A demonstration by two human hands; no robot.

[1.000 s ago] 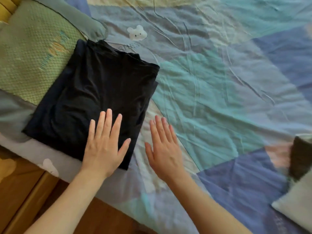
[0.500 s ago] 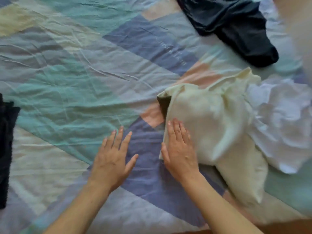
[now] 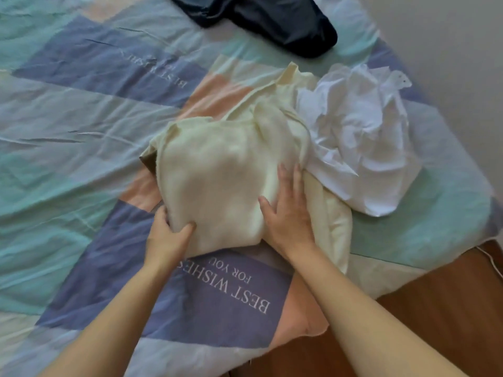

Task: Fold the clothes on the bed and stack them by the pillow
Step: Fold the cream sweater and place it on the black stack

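Pale cream, soft, rumpled garment [image 3: 217, 183] bunched on the patchwork bedspread [image 3: 81, 118] near the bed's edge. Left hand [image 3: 170, 235] grips its near-left edge, thumb curled over the cloth; right hand [image 3: 288, 213] lies flat on its right side, fingers straight. A crumpled white garment [image 3: 362, 140] touches it; a dark navy garment [image 3: 275, 20] lies beyond, apart.

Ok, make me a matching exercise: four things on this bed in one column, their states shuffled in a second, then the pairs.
1. cream garment
2. white garment
3. dark garment
4. right hand

A. lies flat on cloth
B. crumpled at the bed's right edge
C. held at its near-left edge by the left hand
D. lies at the far edge of view

Pairs: 1-C, 2-B, 3-D, 4-A
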